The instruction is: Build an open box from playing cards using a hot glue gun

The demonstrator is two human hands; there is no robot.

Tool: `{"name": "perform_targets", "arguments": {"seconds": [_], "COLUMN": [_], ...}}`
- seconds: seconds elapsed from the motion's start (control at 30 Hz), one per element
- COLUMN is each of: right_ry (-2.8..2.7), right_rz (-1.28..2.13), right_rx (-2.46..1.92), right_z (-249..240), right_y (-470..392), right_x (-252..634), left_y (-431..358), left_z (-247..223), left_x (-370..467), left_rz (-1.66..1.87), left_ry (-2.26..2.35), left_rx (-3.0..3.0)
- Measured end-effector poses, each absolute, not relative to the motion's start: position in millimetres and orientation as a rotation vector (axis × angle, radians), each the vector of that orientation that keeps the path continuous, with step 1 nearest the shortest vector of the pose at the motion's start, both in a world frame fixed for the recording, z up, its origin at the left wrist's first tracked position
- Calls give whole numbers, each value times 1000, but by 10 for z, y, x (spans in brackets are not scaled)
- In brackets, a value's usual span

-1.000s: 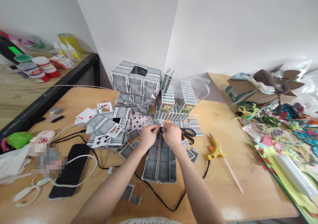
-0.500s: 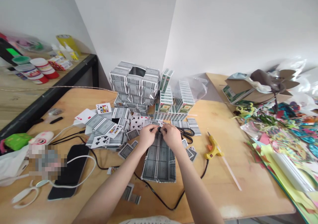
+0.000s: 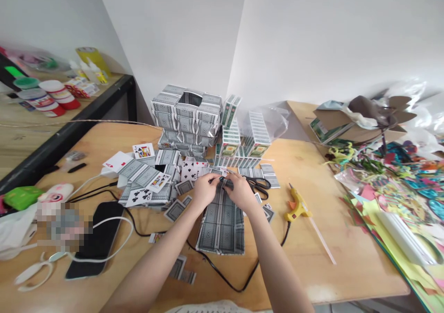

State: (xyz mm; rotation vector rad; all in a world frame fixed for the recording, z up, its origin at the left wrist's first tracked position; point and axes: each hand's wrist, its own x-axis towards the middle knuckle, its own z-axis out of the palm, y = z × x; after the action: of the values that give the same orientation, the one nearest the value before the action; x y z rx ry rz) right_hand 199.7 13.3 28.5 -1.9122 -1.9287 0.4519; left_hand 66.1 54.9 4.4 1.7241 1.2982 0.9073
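Note:
A long open box made of grey-backed playing cards lies on the table between my forearms. At its far end my left hand and my right hand meet, fingers pinched close together at the rim. Something small and dark shows between the fingertips, too small to name. Black-handled scissors lie just beyond my right hand, partly hidden by it. Loose cards are scattered left of my left hand. Farther right rests a yellow glue gun with a clear glue stick in it.
Behind stands a tall card-built structure, beside stacked card packs. More cards cover another card-built piece at left. A phone and cables lie front left. Colourful craft scraps fill the right side. A black cord loops in front.
Both hands stay pinched at the box's far end, with only slight finger movement. The whole view has shifted a little.

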Motion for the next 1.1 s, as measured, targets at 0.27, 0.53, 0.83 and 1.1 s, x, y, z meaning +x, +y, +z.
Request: {"name": "perform_targets", "arguments": {"seconds": [0.27, 0.53, 0.83, 1.1], "right_ry": [-1997, -1970, -1577, -1259], "right_rz": [197, 272, 360, 691], "right_rx": [-2186, -2067, -1744, -1622], "right_z": [347, 373, 475, 469], "right_y": [206, 124, -180, -276], "right_x": [1894, 1987, 2173, 2079], "left_y": [543, 509, 516, 464], "left_z": [43, 92, 178, 367], "left_x": [664, 654, 563, 391], "left_rz": [909, 911, 950, 952], "left_ry": [1281, 1279, 1181, 1110], "left_rx": [1735, 1759, 1895, 1938]}}
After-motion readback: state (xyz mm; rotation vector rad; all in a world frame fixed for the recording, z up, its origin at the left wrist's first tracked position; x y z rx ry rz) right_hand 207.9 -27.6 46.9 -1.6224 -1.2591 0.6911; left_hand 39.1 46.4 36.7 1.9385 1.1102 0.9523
